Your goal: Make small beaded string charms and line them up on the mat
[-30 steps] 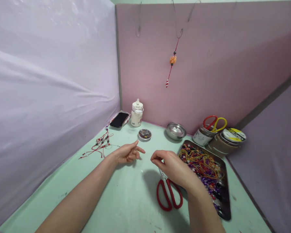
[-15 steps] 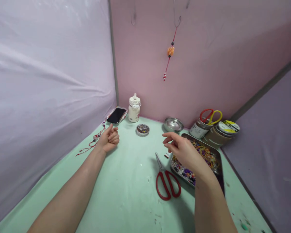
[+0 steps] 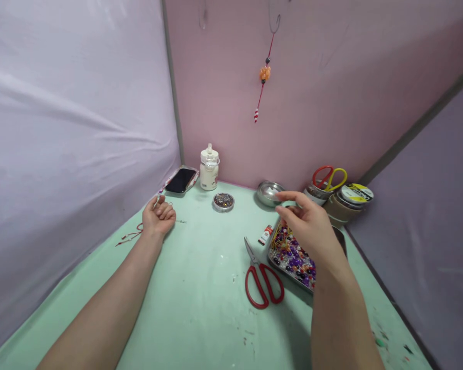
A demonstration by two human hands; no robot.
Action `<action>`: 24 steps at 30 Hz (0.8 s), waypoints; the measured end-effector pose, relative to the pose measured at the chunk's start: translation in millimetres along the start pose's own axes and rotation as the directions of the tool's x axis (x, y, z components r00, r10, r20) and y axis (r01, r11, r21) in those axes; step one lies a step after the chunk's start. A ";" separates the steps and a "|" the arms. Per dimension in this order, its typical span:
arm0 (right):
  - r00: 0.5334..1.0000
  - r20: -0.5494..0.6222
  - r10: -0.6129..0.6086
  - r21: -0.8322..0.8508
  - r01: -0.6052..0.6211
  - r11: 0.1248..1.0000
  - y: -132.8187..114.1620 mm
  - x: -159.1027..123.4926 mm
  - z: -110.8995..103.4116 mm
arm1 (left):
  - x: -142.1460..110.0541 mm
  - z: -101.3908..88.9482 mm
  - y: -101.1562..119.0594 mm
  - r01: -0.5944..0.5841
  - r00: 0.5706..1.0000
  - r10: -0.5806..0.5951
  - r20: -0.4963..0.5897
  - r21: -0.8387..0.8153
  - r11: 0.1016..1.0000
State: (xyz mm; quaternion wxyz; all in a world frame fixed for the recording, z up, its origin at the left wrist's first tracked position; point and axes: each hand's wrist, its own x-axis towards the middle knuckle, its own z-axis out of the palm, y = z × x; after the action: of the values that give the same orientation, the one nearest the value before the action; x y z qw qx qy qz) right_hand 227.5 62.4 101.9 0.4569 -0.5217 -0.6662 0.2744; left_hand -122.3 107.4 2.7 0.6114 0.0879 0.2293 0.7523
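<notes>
My left hand (image 3: 159, 217) is at the left, palm up with its fingers curled; what they hold, if anything, is hidden. It covers the middle of a red beaded cord (image 3: 130, 237), and thin cord ends show on both sides of it. My right hand (image 3: 312, 223) hovers over a metal tray (image 3: 289, 283) of mixed beads (image 3: 295, 257) and yellow cords. Its thumb and forefinger are apart, and nothing shows between them. Scissors with red handles (image 3: 263, 280) lie left of the tray, near a small red and white packet (image 3: 265, 235).
Along the back stand a phone (image 3: 181, 181), a white bottle (image 3: 209, 168), a round clear case (image 3: 223, 201), a steel bowl (image 3: 268, 194), a jar with red and yellow scissors (image 3: 330, 178) and a cord spool (image 3: 355, 194). A beaded strand (image 3: 265, 73) hangs from a hook.
My left hand has moved left over the beaded cord. My right hand has shifted right over the tray, uncovering the small packet and more beads. The view has tilted slightly.
</notes>
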 end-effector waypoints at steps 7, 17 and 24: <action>0.996 -0.093 0.003 0.351 0.030 0.936 -7.3 -2.8 -3.6 | -0.6 -0.4 -0.5 -0.027 0.999 0.027 -0.025 -0.003 1.000; 0.992 -0.124 -0.015 0.293 0.051 0.955 -24.2 -13.6 -3.6 | 0.4 5.0 -9.8 -0.063 0.996 0.046 0.073 0.248 0.967; 0.994 -0.104 -0.039 0.235 0.062 0.970 -20.9 -11.4 -2.7 | -2.8 9.6 -33.0 -0.317 0.876 0.450 0.171 0.909 0.270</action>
State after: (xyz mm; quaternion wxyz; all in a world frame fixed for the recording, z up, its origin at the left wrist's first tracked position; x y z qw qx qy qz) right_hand 221.1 44.9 117.0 0.5552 -0.4589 -0.6182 0.3146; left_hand -88.7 111.8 -3.4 0.2418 0.4184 0.6145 0.6235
